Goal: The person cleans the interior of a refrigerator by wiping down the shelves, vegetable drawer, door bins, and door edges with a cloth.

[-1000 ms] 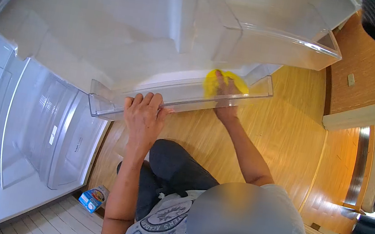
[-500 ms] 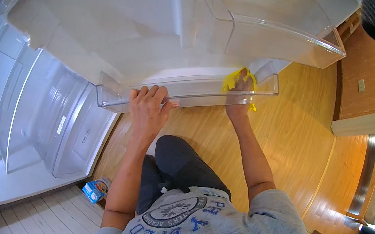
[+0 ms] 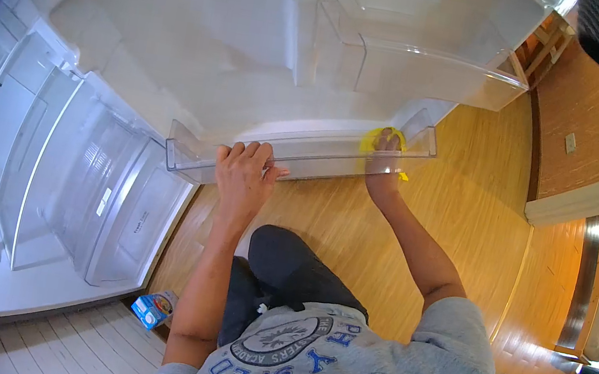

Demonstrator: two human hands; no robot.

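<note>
My left hand (image 3: 244, 178) is closed over the front rim of a clear plastic door bin (image 3: 326, 166), near its left end, with the fingers inside and the thumb along the outside. Toward the bin's right end, my right hand (image 3: 383, 167) reaches over the rim. It presses a yellow cloth (image 3: 370, 143) into the bin near the right corner. Part of the cloth hangs out beside the wrist. The bin sits low on the inner side of the white fridge door (image 3: 205, 39).
A second clear bin (image 3: 442, 76) sits higher on the door. On the left, the open fridge interior has glass shelves and a clear drawer (image 3: 141, 221). A small blue box (image 3: 153, 309) stands on the floor beside the fridge. Wooden floor (image 3: 470, 198) extends to the right.
My right hand and the cloth have shifted slightly down and left in the bin. My left hand keeps its grip on the rim. The whole view has shifted a little.
</note>
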